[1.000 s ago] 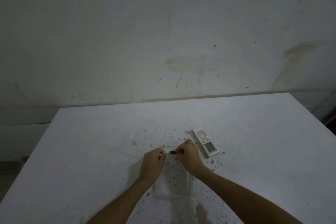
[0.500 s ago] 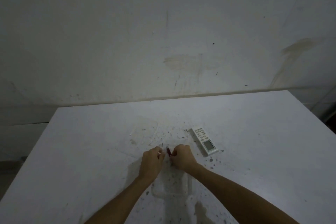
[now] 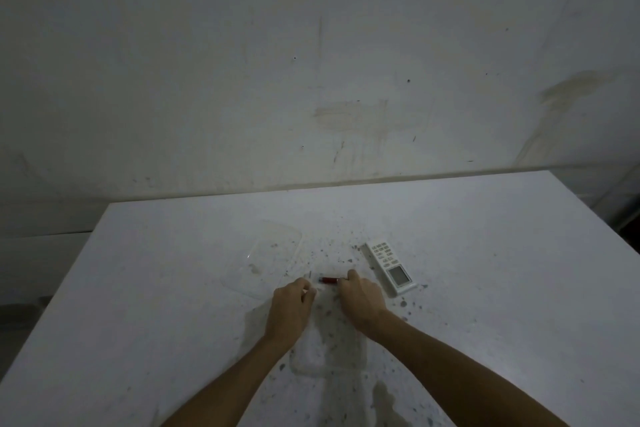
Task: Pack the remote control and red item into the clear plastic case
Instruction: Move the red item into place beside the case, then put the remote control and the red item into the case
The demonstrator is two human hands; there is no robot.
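I look down at a white, speckled counter [image 3: 485,253] against a stained pale wall [image 3: 311,62], in dim light. My left hand [image 3: 291,305] is curled into a loose fist at the far end of a clear plastic case [image 3: 329,354]; whether it pinches the case's rim or simply rests there I cannot tell, because the fingers are tucked under. My right hand [image 3: 360,298] is curled too, its fingertips touching the right end of the small red item [image 3: 328,280], which lies sideways between my two hands; the hand covers that end, so how firm the grip is stays unclear. The case is nearly invisible (only faint edges and the specks showing through it give it away), and my forearms cover part of it. A second clear piece [image 3: 266,260], possibly the lid, lies flat beyond my left hand, its outline just as faint. The white remote control [image 3: 389,265] lies on the counter just right of my right hand, buttons and small screen facing up, outside the case. Both forearms are cut off by the bottom edge.
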